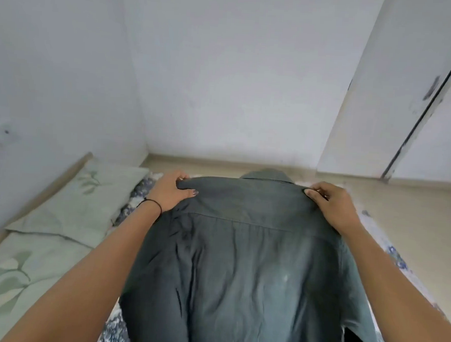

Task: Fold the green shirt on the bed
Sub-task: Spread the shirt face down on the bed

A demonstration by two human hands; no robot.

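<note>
The shirt (242, 264) lies back-up on the bed (136, 191), collar at the far end and hem running toward the person, so its long axis points straight away from the body. The left hand (169, 191) pinches the left shoulder corner, thumb on top and fingers tucked under; the right hand (330, 201) grips the right shoulder the same way. Both hands sit at the far end, level with each other, neither nearer. The next fold probably turns on this: shoulders can be drawn back along the long axis toward the hem. A pillow (66, 200) lies to the left.
</note>
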